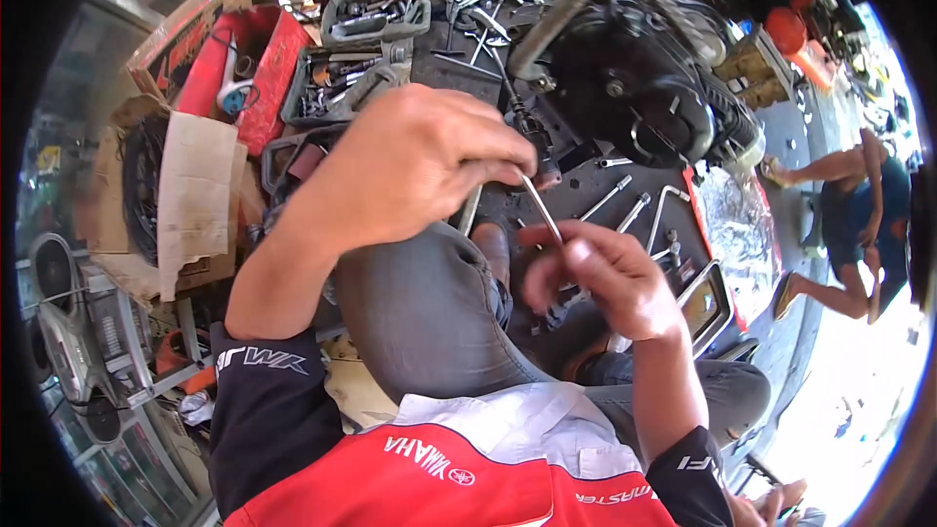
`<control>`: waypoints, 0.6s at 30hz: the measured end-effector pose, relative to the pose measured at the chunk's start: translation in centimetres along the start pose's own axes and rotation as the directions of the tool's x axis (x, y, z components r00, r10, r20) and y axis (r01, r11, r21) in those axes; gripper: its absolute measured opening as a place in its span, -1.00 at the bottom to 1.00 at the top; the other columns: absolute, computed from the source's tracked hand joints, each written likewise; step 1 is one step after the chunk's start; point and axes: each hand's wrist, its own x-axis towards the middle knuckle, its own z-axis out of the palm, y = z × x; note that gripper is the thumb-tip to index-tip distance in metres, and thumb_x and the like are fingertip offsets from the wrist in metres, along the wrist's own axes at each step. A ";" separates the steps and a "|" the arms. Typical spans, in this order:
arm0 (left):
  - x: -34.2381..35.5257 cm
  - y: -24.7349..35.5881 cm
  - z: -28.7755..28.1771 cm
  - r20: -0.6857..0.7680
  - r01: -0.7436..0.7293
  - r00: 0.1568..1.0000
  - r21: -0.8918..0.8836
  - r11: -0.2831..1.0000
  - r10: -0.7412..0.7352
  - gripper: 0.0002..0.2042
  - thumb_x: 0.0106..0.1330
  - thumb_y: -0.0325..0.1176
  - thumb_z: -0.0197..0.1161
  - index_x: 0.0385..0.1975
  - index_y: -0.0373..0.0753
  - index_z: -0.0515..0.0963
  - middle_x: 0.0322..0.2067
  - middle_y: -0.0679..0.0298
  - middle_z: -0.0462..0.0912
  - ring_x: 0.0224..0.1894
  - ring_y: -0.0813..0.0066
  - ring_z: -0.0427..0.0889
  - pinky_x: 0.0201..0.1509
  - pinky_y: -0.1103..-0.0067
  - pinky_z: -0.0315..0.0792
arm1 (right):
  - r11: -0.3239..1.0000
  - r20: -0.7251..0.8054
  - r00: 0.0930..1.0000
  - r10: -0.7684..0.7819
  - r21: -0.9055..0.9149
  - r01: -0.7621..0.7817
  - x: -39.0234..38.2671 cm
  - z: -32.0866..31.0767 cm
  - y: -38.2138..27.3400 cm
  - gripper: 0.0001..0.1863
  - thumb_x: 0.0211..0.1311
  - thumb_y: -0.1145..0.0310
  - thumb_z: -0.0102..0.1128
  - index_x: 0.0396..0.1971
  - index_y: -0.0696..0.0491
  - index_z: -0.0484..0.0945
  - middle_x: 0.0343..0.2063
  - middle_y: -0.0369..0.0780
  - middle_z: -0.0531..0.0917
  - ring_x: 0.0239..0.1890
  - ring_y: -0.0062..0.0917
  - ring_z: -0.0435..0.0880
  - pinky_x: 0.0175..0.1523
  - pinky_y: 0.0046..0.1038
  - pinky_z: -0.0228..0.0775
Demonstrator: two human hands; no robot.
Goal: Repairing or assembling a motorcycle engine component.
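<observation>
A thin metal rod (543,207) slants between my two hands, above my bent legs. My left hand (425,161) pinches its upper end with the fingertips. At the lower end, my right hand (615,278) grips it between thumb and forefinger; the other fingers are partly blurred. Both rod ends are hidden by the fingers, so its exact kind cannot be made out. Just beyond my left fingertips lies a dark, slender mechanical part (527,122). A black engine (634,88) with a finned cylinder sits on the floor ahead, slightly right.
Wrenches and a T-handle socket wrench (607,199) lie on the dark floor. Grey tool trays (376,24), a red toolbox (268,102) and a cardboard box (200,185) stand left. Rightward are a red-and-silver plastic bag (737,234), a metal-rimmed tray (720,304) and another person (869,205).
</observation>
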 end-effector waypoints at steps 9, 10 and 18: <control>8.8 2.6 -2.6 -0.292 0.197 0.951 0.329 0.924 -0.099 -0.48 0.31 -0.14 0.47 0.11 -0.36 0.51 -0.14 0.05 0.73 -0.10 0.31 0.68 -0.01 0.40 0.57 | 0.982 -0.397 0.912 -0.102 -0.185 0.029 -1.1 -1.2 -1.0 -0.63 0.57 0.10 -0.05 -0.08 0.14 0.51 -0.74 -0.32 0.44 -0.74 -0.70 0.31 -0.59 -0.62 0.13; 9.8 2.1 -1.8 -0.289 0.202 0.952 0.335 0.920 -0.103 -0.48 0.31 -0.14 0.47 0.11 -0.36 0.51 -0.14 0.05 0.73 -0.10 0.31 0.68 -0.01 0.40 0.57 | 0.972 -0.429 0.889 -0.163 -0.223 0.070 -0.2 -1.6 -0.9 -0.65 0.57 0.12 -0.04 -0.11 0.14 0.52 -0.74 -0.34 0.42 -0.73 -0.71 0.30 -0.57 -0.63 0.12; 13.3 -2.0 3.0 -0.433 0.159 0.799 -0.518 0.841 -0.418 -0.75 0.26 -0.23 0.53 -0.45 -0.21 0.61 -0.59 0.46 0.53 -0.59 0.72 0.35 -0.53 0.63 0.21 | 0.963 -0.464 0.880 -0.106 0.174 0.208 5.1 -2.1 0.0 -0.76 0.55 0.25 0.01 -0.16 0.14 0.50 -0.67 -0.35 0.41 -0.72 -0.68 0.27 -0.56 -0.61 0.15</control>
